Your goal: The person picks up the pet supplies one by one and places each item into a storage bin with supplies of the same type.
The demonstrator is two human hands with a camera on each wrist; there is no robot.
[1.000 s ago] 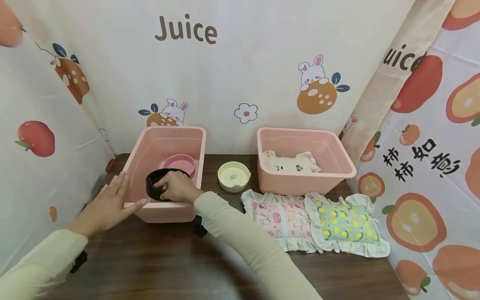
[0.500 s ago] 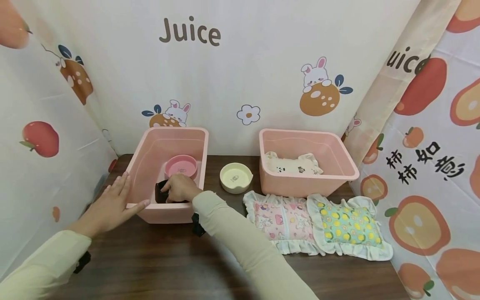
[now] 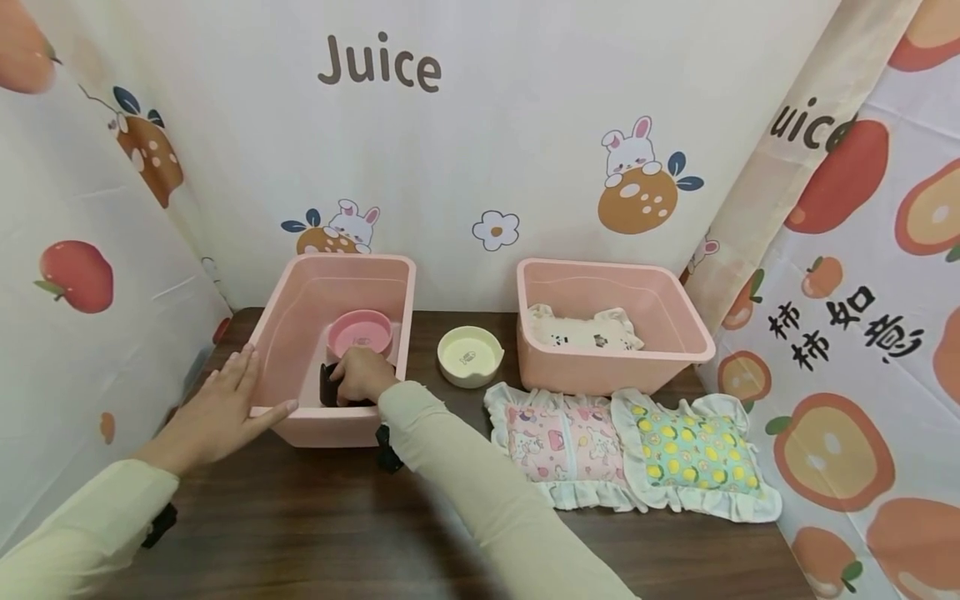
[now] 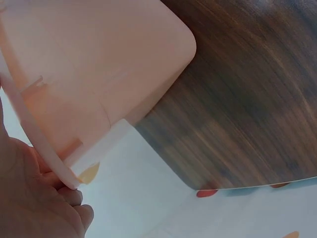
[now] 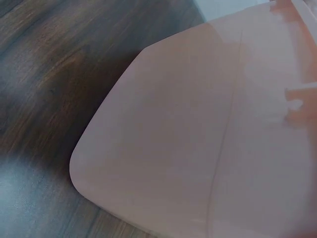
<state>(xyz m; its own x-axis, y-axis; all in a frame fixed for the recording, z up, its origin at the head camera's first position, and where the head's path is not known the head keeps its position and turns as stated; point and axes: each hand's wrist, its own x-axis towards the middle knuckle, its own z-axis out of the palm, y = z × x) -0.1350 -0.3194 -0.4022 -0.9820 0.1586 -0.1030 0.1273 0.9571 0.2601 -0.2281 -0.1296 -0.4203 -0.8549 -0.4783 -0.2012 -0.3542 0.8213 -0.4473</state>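
In the head view, my right hand (image 3: 363,377) reaches into the left pink bin (image 3: 322,429) and pinches the side of a black bowl (image 3: 327,387). That hand and the front rim hide most of the bowl. Just behind it, a round pink bowl (image 3: 360,328) sits on the bin floor. My left hand (image 3: 213,412) rests on the front left corner of the bin, fingers along the side rim and thumb over the front edge. In the left wrist view, the left hand's fingers lie at the bin rim (image 4: 42,148). The right wrist view shows only the bin's outer wall (image 5: 163,139).
A pale green bowl (image 3: 470,358) stands between the bins. In the right pink bin (image 3: 592,372) lies a cream frilled pillow (image 3: 581,332). Before it, a pink patterned pillow (image 3: 566,442) and a lemon-print pillow (image 3: 697,446) lie side by side. Printed curtains (image 3: 465,142) enclose the table.
My right hand has lowered the black bowl from rim height down into the left bin, then shifted it slightly right. The left hand has stayed on the bin's corner.
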